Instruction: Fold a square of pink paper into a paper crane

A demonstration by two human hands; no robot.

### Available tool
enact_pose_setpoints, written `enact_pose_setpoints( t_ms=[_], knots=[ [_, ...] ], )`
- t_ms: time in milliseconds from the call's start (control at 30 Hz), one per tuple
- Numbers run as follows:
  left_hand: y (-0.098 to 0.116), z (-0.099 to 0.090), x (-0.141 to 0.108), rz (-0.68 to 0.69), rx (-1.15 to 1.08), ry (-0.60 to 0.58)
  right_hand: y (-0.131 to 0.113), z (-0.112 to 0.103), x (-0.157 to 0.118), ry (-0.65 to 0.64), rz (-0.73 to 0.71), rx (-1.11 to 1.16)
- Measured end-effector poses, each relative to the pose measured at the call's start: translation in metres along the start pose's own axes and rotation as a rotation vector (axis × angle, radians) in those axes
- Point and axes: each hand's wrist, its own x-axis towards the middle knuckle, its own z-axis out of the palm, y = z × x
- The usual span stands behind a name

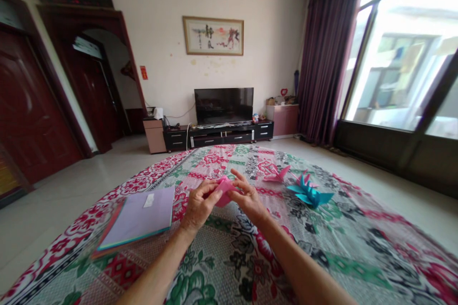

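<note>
A small folded piece of pink paper (224, 191) is held between my two hands, above the middle of the patterned tablecloth. My left hand (201, 201) pinches its left side, with the thumb on the near face. My right hand (248, 196) grips the right edge between thumb and fingers, while one finger points up and away. The fingers cover part of the paper, so its exact folded shape is hard to make out.
On the right lie folded paper cranes: blue ones (311, 194) and a pink one (279, 175). A stack of coloured paper (139, 219), lilac on top with a small white scrap (149, 200), rests at the left. Beyond the round table stands a television (224, 106) on a black cabinet.
</note>
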Motion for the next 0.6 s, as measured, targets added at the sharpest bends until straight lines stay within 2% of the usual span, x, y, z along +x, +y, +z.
enact_pose_setpoints(
  t_ms=[167, 400, 600],
  knots=[
    [-0.0014, -0.0021, 0.0015, -0.031, -0.028, 0.011, -0.006, -0.0005, -0.0009, -0.063, 0.086, 0.082],
    [-0.0011, -0.0033, 0.0009, -0.087, -0.029, 0.034, -0.0055, 0.0032, -0.0015, -0.068, 0.208, 0.192],
    [0.0019, -0.0038, -0.0013, -0.127, -0.078, -0.004, -0.0011, 0.0033, 0.0001, -0.041, 0.187, 0.164]
  ],
)
